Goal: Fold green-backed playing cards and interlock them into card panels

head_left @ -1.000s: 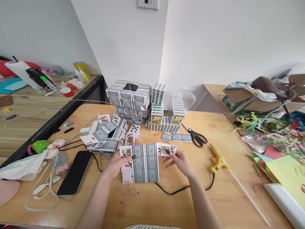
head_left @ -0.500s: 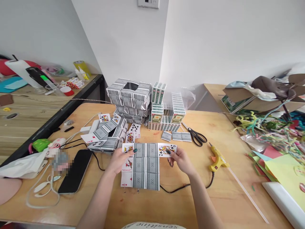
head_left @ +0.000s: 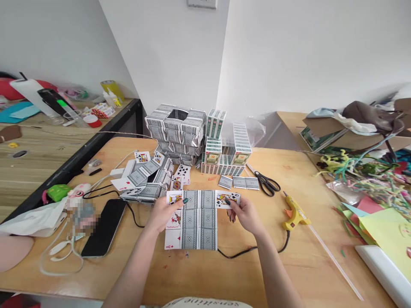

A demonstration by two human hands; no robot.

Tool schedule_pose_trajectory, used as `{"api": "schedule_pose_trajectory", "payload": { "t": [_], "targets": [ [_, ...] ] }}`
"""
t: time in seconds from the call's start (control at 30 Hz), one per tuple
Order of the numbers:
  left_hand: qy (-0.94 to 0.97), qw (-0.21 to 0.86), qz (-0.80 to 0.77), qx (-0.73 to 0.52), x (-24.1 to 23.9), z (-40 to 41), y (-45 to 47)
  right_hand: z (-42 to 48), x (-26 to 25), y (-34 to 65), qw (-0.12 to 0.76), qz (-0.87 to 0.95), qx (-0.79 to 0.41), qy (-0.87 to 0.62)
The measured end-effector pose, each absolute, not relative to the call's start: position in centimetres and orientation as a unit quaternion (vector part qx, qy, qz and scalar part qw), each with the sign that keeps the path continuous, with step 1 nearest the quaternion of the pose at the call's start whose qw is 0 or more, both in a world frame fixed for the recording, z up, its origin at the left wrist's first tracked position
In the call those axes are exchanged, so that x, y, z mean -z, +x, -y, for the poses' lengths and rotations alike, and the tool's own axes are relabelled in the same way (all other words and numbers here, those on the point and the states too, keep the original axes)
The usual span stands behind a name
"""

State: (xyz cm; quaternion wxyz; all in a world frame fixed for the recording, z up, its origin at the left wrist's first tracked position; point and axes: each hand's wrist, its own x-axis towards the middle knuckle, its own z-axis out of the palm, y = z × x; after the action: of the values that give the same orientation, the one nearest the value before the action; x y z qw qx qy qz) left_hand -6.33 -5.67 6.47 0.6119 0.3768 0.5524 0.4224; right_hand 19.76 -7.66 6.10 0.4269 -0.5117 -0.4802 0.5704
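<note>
A flat panel of joined playing cards [head_left: 199,220] lies on the wooden table [head_left: 224,273] in front of me, mostly grey backs up with face cards at its edges. My left hand [head_left: 165,214] pinches its upper left corner at a king card. My right hand [head_left: 245,214] pinches the face card at its upper right corner. Both hands have dark green nails.
Behind stand a box built of cards [head_left: 176,130], stacked card packs [head_left: 224,149] and folded card pieces [head_left: 146,182]. Scissors [head_left: 265,182], a yellow glue gun [head_left: 293,214] with its black cord, and a phone [head_left: 104,226] lie nearby. Craft paper and pipe cleaners [head_left: 369,179] crowd the right.
The card panel and both hands have shifted slightly away from me on the table. My grip on its two upper corners is unchanged.
</note>
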Motion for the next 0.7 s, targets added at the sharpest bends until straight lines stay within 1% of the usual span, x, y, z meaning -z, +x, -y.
{"api": "schedule_pose_trajectory", "payload": {
  "t": [0.47,0.7],
  "targets": [
    [0.395,0.601,-0.557,-0.416,-6.4,5.7,-5.9,7.8,-6.2,19.6,0.411,0.505,-0.552,-0.521],
    [0.431,0.598,-0.546,-0.398,-6.7,5.8,-5.6,7.9,-5.6,18.7,0.383,0.524,-0.562,-0.514]
  ]
}}
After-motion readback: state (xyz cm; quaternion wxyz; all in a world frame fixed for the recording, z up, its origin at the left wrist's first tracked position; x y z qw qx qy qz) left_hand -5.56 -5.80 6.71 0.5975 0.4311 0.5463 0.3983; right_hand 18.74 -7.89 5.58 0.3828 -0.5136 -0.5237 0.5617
